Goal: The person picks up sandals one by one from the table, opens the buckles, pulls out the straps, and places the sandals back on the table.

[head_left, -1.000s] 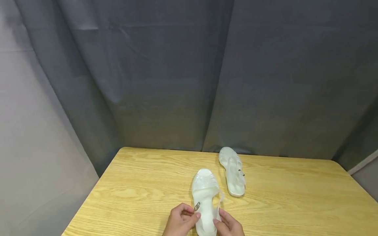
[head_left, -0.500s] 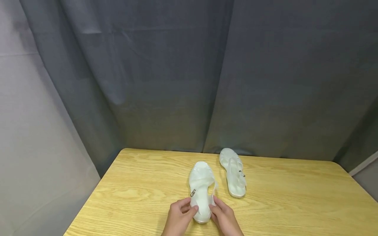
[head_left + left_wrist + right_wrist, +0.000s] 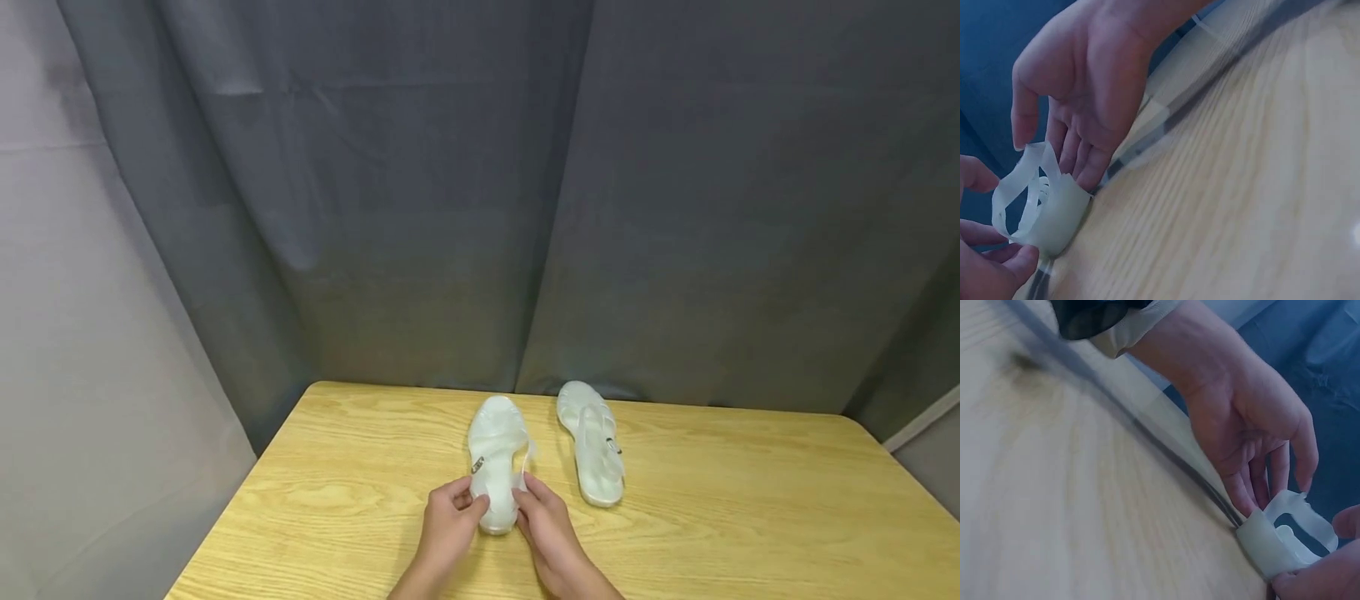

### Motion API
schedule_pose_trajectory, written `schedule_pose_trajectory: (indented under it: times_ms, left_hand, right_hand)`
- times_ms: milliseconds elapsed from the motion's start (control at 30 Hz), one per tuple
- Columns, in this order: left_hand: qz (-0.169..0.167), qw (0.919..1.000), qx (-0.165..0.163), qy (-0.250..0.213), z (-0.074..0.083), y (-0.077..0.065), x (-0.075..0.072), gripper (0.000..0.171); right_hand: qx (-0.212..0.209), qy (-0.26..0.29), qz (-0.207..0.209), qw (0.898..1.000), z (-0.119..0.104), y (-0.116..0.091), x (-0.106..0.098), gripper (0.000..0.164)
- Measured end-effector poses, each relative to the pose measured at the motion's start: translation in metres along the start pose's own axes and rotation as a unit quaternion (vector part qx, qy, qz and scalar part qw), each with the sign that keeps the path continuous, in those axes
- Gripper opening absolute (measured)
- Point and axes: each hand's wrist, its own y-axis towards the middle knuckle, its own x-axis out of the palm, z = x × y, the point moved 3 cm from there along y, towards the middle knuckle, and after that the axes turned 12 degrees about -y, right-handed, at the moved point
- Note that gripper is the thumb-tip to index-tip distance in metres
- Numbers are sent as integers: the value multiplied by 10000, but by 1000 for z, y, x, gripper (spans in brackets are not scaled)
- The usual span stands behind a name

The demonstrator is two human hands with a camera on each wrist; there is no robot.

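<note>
A pale, translucent jelly sandal (image 3: 497,425) points toe-away in the head view, with a dark metal buckle (image 3: 477,465) on its left side and a strap standing out on its right. My left hand (image 3: 448,521) pinches the left side of its heel, thumb inside and fingers outside. Opposite, my right hand (image 3: 545,533) grips the right side the same way. In the left wrist view the raised heel part (image 3: 1060,215) stands between both hands, close over the wood. The right wrist view shows my left hand (image 3: 1250,419) with its thumb at the strap (image 3: 1307,519).
A matching sandal (image 3: 600,467) lies to the right, toe near the back edge, its buckle on the right side. The wooden table (image 3: 337,492) has rounded back corners. Dark grey curtains (image 3: 420,208) hang behind it, with a lighter cloth (image 3: 112,333) on the left.
Both hands have carried the gripped sandal forward and a little left, so its toe now lies closer to the back edge. The other sandal stays where it was.
</note>
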Motion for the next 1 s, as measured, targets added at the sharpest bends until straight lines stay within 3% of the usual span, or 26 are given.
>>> schedule_pose_trajectory:
  times_ms: [467,700,1000]
  left_hand:
    - [249,9995,-94,195,-5,25,-1,52]
    - [283,9990,50,338,-6,38,-3,50]
    - [187,9987,97,467,-2,43,-4,53]
  right_hand:
    - [-38,-61,299,9995,-5,28,5,59]
    - [9,10,478,9989,-6,39,7,59]
    - [-77,-122,539,9984,-8,45,8,56]
